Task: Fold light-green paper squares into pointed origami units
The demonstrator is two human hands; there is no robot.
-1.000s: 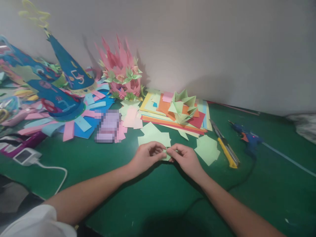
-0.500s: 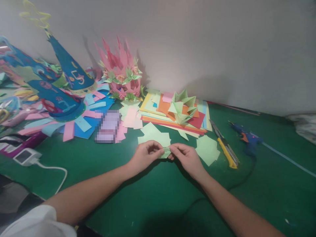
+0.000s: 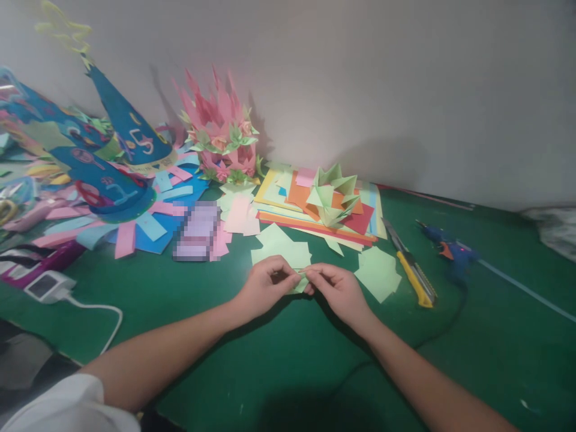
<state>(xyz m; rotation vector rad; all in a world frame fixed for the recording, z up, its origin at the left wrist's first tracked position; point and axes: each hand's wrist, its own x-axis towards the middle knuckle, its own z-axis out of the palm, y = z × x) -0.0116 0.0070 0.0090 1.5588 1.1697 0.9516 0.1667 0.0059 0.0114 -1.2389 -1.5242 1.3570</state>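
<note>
Green tabletop: pale squares, yellow cutter near folded paper.

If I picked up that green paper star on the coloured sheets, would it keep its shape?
Probably light: the star looks folded from thin paper like the sheets beneath. Its upright points suggest the creases stiffen it, yet a firm pinch would likely crush them. Pushed, it would probably slide rather than roll, given its broad base.
</note>
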